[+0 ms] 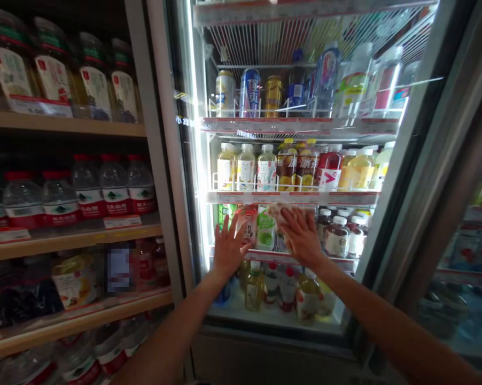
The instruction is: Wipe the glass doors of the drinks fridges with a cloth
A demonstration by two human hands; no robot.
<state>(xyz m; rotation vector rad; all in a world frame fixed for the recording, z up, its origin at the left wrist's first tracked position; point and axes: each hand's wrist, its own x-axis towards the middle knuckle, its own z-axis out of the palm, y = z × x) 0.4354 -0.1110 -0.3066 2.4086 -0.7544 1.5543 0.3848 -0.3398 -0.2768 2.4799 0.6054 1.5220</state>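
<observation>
Both of my arms reach toward the glass door (353, 299) of a lit drinks fridge. My right hand (303, 235) presses a pale, crumpled cloth (279, 213) against the glass, just below a shelf edge. To its left, my left hand (228, 248) has its fingers spread and holds nothing. It is at or very near the glass; contact is hard to tell. Behind the hands, through the door, stand a red drink carton or bottle (247, 222), a green-labelled one (265, 232) and several dark small bottles (337, 235).
Wooden shelves (64, 125) at left carry water bottles with red caps (115, 184) and large juice bottles (52, 64). Inside the fridge, cans (249, 91) and tea bottles (246, 166) line upper shelves. A metal frame (421, 214) separates another glass door at right.
</observation>
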